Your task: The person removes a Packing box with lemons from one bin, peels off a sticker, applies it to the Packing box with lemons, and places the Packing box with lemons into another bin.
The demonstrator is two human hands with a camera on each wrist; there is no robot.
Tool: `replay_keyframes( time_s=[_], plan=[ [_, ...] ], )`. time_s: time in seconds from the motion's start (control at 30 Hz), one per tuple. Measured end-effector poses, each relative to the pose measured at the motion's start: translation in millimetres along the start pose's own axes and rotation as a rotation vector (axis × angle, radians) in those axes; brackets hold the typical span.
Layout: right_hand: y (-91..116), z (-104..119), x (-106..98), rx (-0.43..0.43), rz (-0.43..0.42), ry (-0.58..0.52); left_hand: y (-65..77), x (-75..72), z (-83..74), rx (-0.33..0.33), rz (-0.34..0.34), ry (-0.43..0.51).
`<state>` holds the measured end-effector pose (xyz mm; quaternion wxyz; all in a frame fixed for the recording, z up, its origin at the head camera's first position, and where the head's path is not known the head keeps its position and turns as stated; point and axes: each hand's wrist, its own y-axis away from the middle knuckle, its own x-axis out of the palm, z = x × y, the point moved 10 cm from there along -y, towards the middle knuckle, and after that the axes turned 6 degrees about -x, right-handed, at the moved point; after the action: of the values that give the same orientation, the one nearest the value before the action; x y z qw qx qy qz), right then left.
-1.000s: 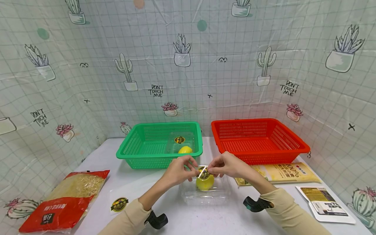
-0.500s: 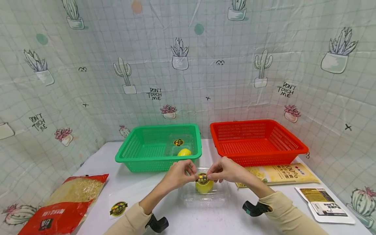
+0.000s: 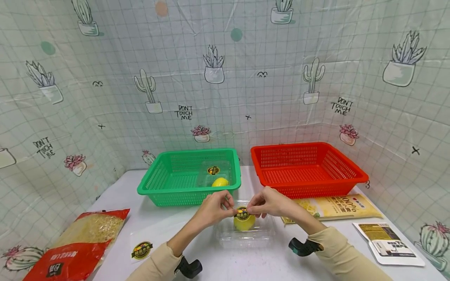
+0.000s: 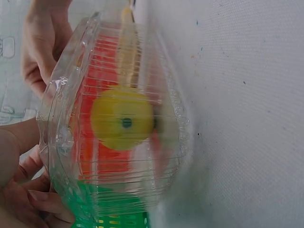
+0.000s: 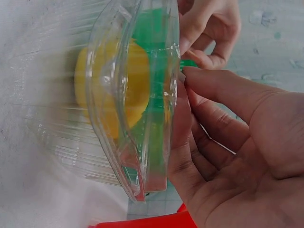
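Observation:
A clear plastic clamshell box (image 3: 246, 237) stands on the table in front of me, its lid down. Inside it sits a yellow lemon (image 3: 244, 225), which also shows through the ribbed wall in the left wrist view. Over the lid, above the lemon, is a black and gold round sticker (image 3: 242, 214) with a band across it. My left hand (image 3: 215, 207) pinches the sticker's left end between thumb and finger. At its right end, my right hand (image 3: 271, 203) pinches it likewise. The wrist views hide the sticker's face behind lid and fingers.
Behind stand a green basket (image 3: 186, 197), with another labelled clear box and lemon inside, and a red basket (image 3: 306, 190). A sticker sheet (image 3: 141, 250) and a red bag (image 3: 75, 246) lie left. A yellow pasta packet (image 3: 339, 207) and white pouch (image 3: 390, 245) lie right.
The sticker, slanted and catching the light a second ago, now faces up flat over the lid. Both hands have come slightly lower and closer to the box; the last half second shows little movement.

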<state>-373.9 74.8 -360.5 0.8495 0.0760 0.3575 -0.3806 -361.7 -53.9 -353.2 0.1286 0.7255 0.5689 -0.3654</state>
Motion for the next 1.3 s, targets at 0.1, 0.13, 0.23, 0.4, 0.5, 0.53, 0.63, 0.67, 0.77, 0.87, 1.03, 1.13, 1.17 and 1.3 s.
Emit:
replay_keyframes(
  time_s=[0.1, 0.13, 0.23, 0.4, 0.5, 0.53, 0.63, 0.67, 0.77, 0.87, 1.03, 1.13, 1.17, 1.3],
  plan=[
    [-0.6, -2.0, 0.4, 0.014, -0.001, 0.014, -0.3, 0.5, 1.6, -0.01, -0.002, 0.002],
    [-0.9, -2.6, 0.4, 0.017, -0.003, 0.016, -0.4, 0.7, 2.0, -0.012, -0.002, 0.0],
    [-1.7, -3.7, 0.3, 0.021, -0.007, 0.022, -0.8, 1.0, 2.6, -0.017, -0.005, -0.009],
    [-2.9, -5.3, -0.4, 0.032, -0.016, 0.027, -1.2, 0.8, 2.4, -0.025, -0.01, -0.034],
    [-3.2, -6.0, -0.9, 0.043, -0.024, 0.028, -1.3, 1.1, 1.6, -0.022, -0.012, -0.049],
    [-3.2, -6.3, -0.7, 0.048, -0.025, 0.026, -1.4, 1.3, 1.4, -0.019, -0.012, -0.055],
    [-3.4, -5.5, -0.3, 0.059, -0.028, 0.025, -1.4, 1.9, 0.9, -0.011, -0.013, -0.08],
    [-3.4, -5.0, 0.0, 0.061, -0.029, 0.029, -1.3, 2.2, 0.9, -0.008, -0.012, -0.087],
    [-3.7, -2.7, 1.1, 0.064, -0.034, 0.056, -0.5, 2.6, 0.5, -0.002, -0.018, -0.112],
    [-3.7, 0.2, 1.6, 0.059, -0.044, 0.093, 1.2, 2.3, -1.0, 0.011, -0.025, -0.127],
    [-2.2, 8.6, 2.3, 0.023, -0.056, 0.148, 5.7, -1.3, -3.2, 0.037, -0.065, -0.177],
    [-0.8, 13.6, 2.2, -0.002, -0.07, 0.197, 10.0, -6.1, -4.4, 0.043, -0.118, -0.237],
    [-0.1, 14.7, 1.5, -0.002, -0.078, 0.219, 11.7, -7.9, -5.1, 0.046, -0.138, -0.258],
    [3.6, 15.1, -3.2, 0.033, -0.126, 0.323, 17.6, -14.0, -6.7, 0.047, -0.202, -0.329]
  ],
)
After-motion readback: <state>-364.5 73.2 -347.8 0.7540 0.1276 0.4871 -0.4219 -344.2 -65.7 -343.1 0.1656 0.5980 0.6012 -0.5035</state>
